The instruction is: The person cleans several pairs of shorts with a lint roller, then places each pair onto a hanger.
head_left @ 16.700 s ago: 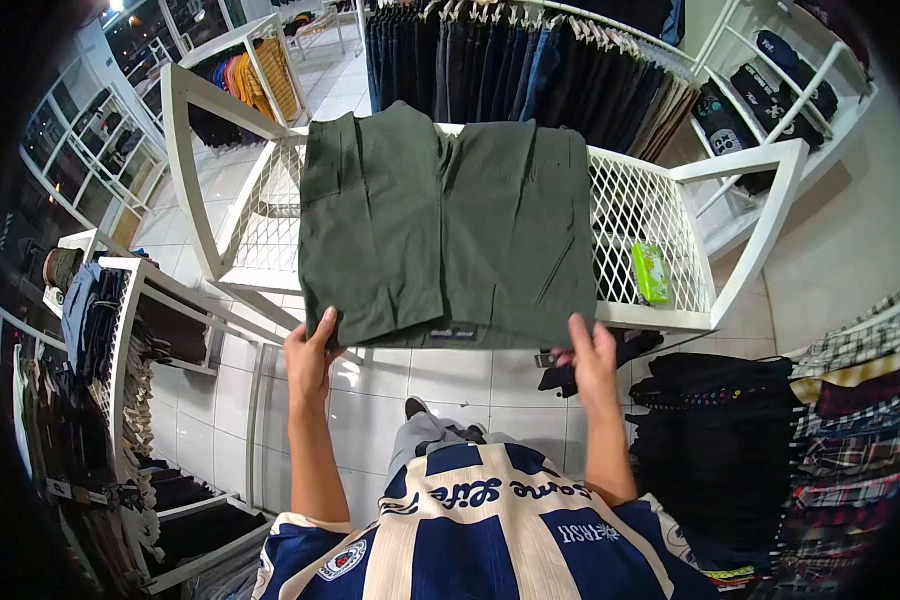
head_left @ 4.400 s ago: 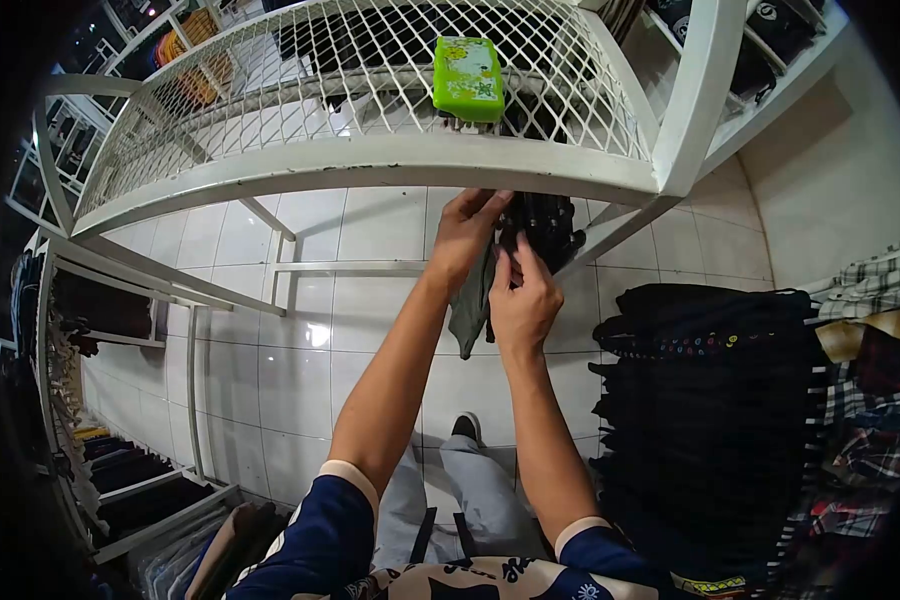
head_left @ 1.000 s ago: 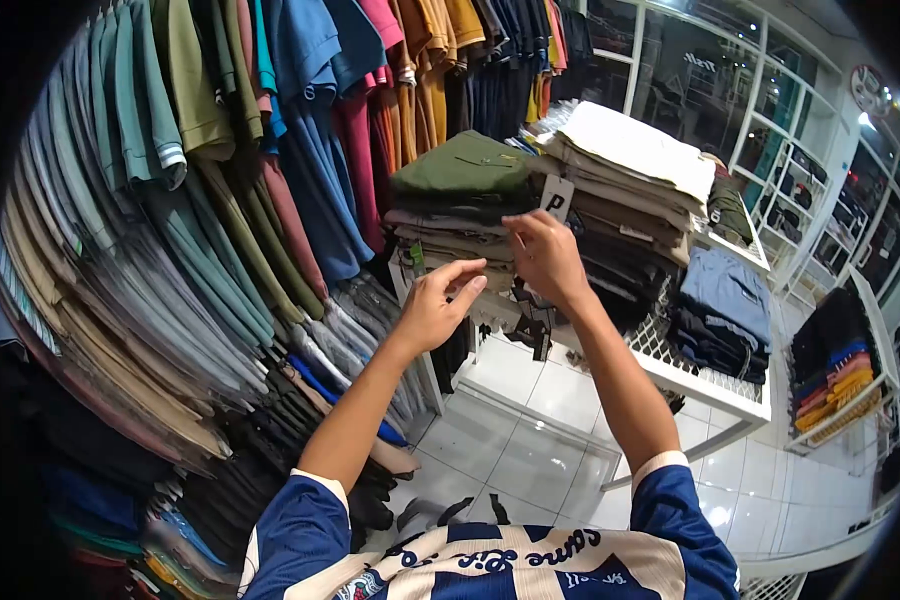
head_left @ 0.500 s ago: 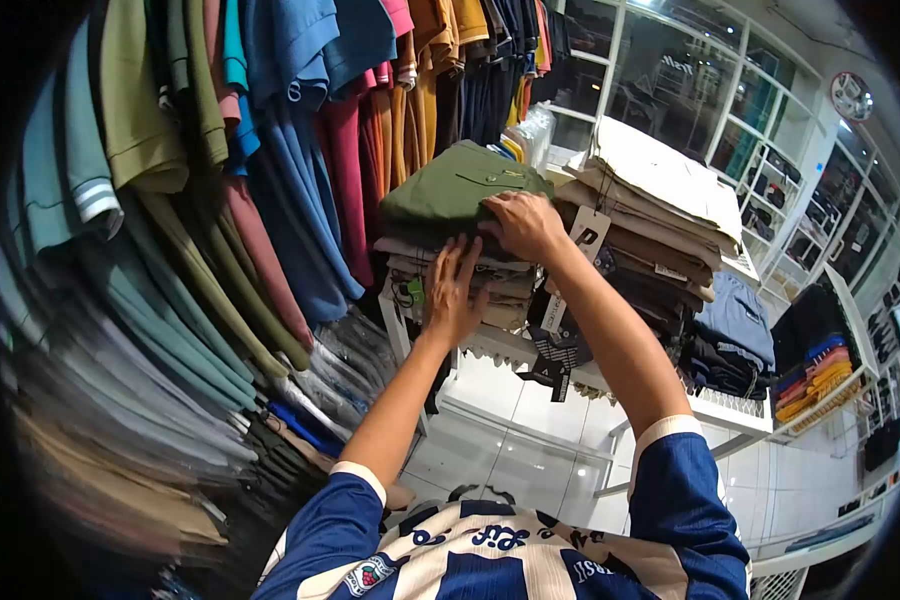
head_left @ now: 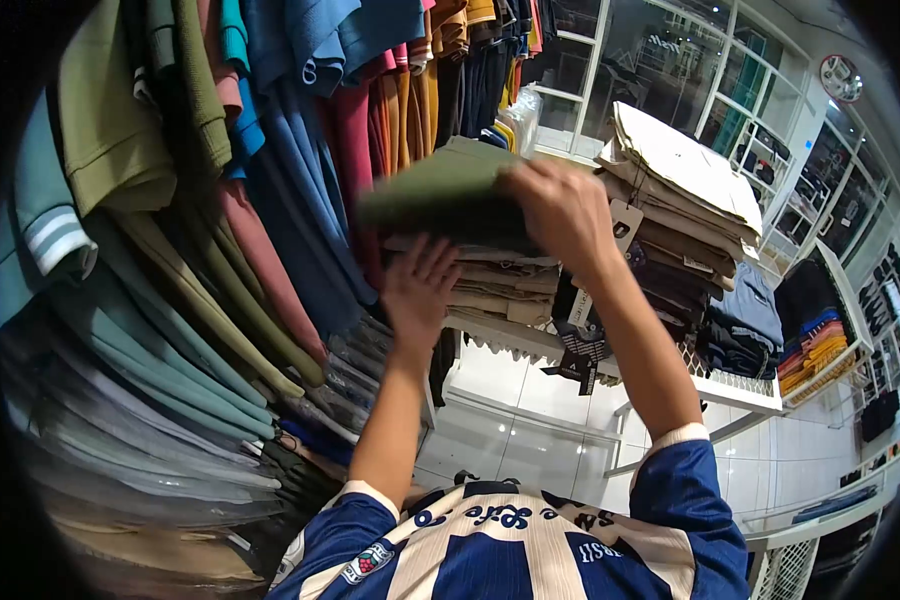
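My right hand [head_left: 567, 212] is closed on the right edge of a folded pair of green trousers [head_left: 438, 190], blurred by motion and tilted over a stack. My left hand [head_left: 418, 292] has its fingers spread, with the fingertips at the front lower edge of the green trousers. Beneath lies a stack of folded beige and grey garments [head_left: 510, 282]. Right of it stands a taller pile of folded trousers [head_left: 670, 215], white on top and brown below. A paper tag [head_left: 623, 222] hangs from that pile, beside my right wrist.
Hanging clothes [head_left: 300, 190] crowd the left side in blue, green, pink and orange. A white mesh table [head_left: 735, 390] carries the piles, with folded jeans [head_left: 745, 305] at its right end. White floor tiles [head_left: 500, 450] show below. Framed windows [head_left: 660, 70] stand behind.
The green trousers have been raised at the right side and shifted slightly left, with my right hand gripping them. My left hand has moved a little left, and the view has shifted slightly.
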`<act>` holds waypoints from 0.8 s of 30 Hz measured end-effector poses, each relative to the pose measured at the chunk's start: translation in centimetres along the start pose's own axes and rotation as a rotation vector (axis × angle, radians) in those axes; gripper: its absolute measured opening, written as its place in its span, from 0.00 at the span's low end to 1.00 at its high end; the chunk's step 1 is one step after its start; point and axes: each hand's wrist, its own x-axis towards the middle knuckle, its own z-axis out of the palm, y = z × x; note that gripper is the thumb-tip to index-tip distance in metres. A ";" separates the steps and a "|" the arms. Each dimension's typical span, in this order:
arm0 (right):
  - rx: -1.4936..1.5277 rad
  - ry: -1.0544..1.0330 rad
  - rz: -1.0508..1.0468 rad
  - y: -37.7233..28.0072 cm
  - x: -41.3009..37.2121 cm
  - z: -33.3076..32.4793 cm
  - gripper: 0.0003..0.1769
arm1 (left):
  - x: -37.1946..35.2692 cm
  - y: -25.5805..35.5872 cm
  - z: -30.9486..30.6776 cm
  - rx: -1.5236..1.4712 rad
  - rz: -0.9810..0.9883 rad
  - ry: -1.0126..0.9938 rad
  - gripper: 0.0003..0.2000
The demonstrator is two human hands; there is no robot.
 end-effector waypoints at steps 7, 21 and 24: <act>0.251 0.173 0.455 -1.6 -9.1 -0.5 0.28 | -1.1 5.9 0.3 -0.150 -0.232 -0.066 0.26; 1.436 -0.164 1.148 -2.0 -16.2 -3.9 0.29 | -9.8 7.1 -2.3 0.340 -0.288 -0.147 0.49; 1.201 -0.279 1.048 -3.2 -16.6 -3.6 0.29 | -10.2 6.0 -0.6 0.885 -0.346 0.024 0.37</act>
